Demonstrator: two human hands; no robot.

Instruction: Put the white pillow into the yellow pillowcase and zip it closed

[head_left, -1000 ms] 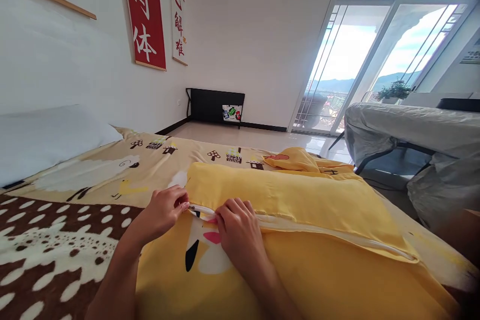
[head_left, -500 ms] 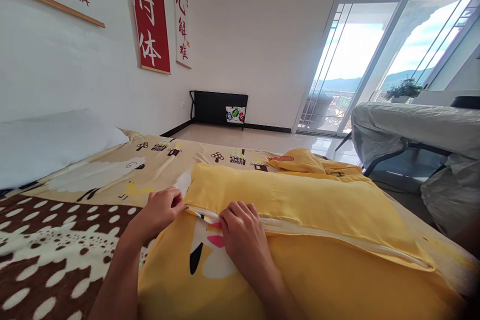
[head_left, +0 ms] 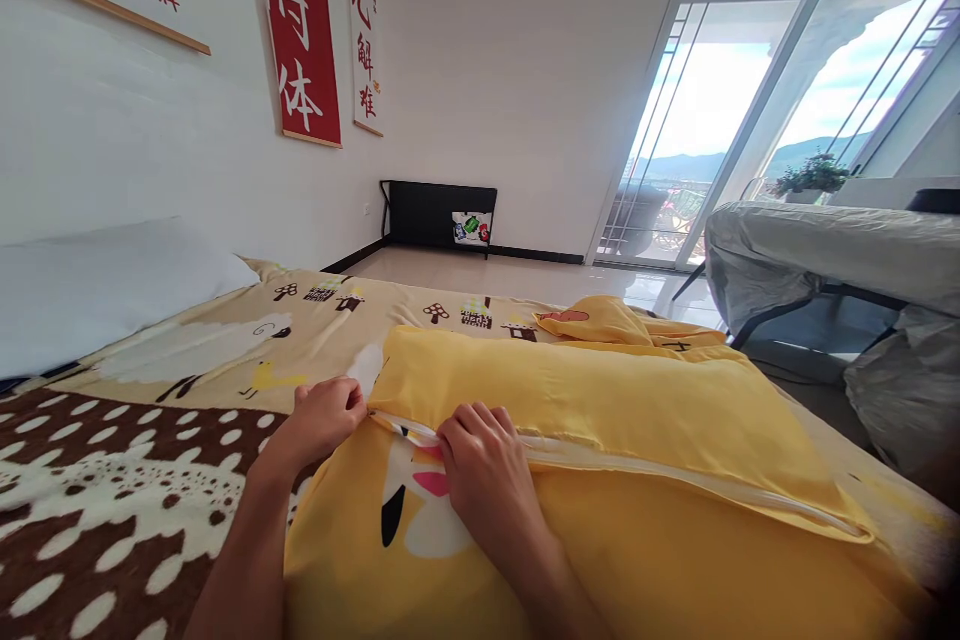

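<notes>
A yellow pillowcase (head_left: 675,540) with a printed animal face lies in front of me, plump as if filled. Its white zipper (head_left: 637,463) runs across from the left edge to the lower right, with a gap showing along it. At the zipper's left end my left hand (head_left: 328,417) is closed on the pillowcase's edge. My right hand (head_left: 487,465) rests over the zipper a little further right, fingers curled down onto it. Whatever its fingertips pinch is hidden beneath them.
A beige printed sheet (head_left: 405,310) and a brown spotted blanket (head_left: 97,510) cover the bed. Another yellow cloth (head_left: 607,318) lies beyond the pillowcase. A white pillow (head_left: 112,280) is at left. At right stands a plastic-covered piece of furniture (head_left: 810,240); a black folded frame (head_left: 427,213) leans on the wall.
Both hands stay at the same places on the zipper. My left forearm and the pillowcase's near left edge have shifted very slightly right.
</notes>
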